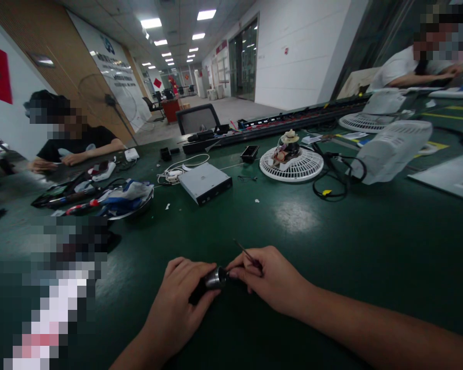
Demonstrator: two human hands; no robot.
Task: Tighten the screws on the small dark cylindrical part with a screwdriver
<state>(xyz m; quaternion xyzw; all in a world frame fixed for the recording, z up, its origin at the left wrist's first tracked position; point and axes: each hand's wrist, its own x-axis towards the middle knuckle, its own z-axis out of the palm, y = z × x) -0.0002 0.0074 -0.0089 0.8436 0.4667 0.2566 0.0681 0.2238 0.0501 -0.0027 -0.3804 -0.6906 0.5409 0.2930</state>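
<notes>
My left hand (181, 293) is closed around a small shiny metal cylinder (215, 278), tilted with one end towards the right. Its dark lower part is mostly hidden by my palm. My right hand (268, 275) is closed on a thin dark metal rod (245, 250), which sticks out up and to the left between the fingers. The right thumb and index finger pinch together right at the cylinder's open end. What lies between those fingertips is too small to make out. Both hands are just above the dark green table (293, 241).
Farther back lie a grey optical drive (205, 181), a white fan grille with a motor (291, 160), a white plastic housing (395, 151) with black cable and a small black tray (250, 153). Tools and cloth (127, 198) lie left. A person sits at left, another at far right.
</notes>
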